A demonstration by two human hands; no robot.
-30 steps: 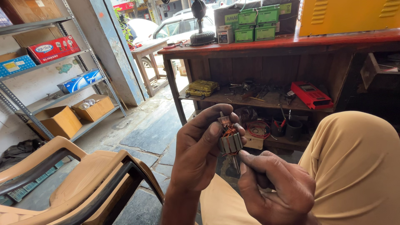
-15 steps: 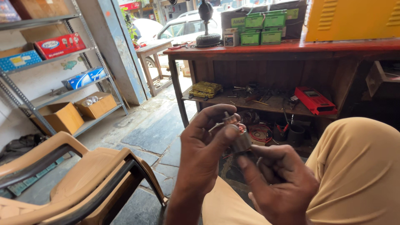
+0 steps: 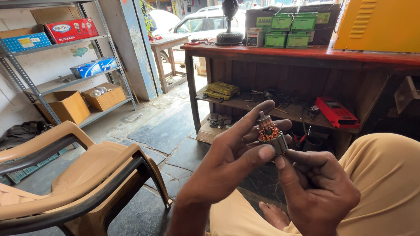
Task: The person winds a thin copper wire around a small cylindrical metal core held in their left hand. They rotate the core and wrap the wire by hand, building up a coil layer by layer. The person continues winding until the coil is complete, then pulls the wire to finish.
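Between the two hands, head view: one small motor armature (image 3: 270, 134), copper windings showing, shaft end up, pinched at chest height so the winding faces the eye. Left hand (image 3: 232, 159): forefinger arched over the top and thumb pressed on the near side, closed around the part, which steadies it upright. Right hand (image 3: 317, 190): closed below and to the right, thumb tip touching the armature's lower end; whether its curled fingers grip the lower shaft cannot be told (knuckles hide it). Beyond the hands: wooden workbench (image 3: 306, 54) with red top, green boxes (image 3: 291, 30) on it, a red tool case (image 3: 336, 112) on its lower shelf. Left of the left hand: tan plastic chair (image 3: 83, 175); farther left, metal shelving (image 3: 65, 83) with cardboard boxes. Right of the right hand: the person's knee in tan cloth. Against the earlier frames: armature sits higher and more clearly exposed, left forefinger stretched over it; grip otherwise unchanged.
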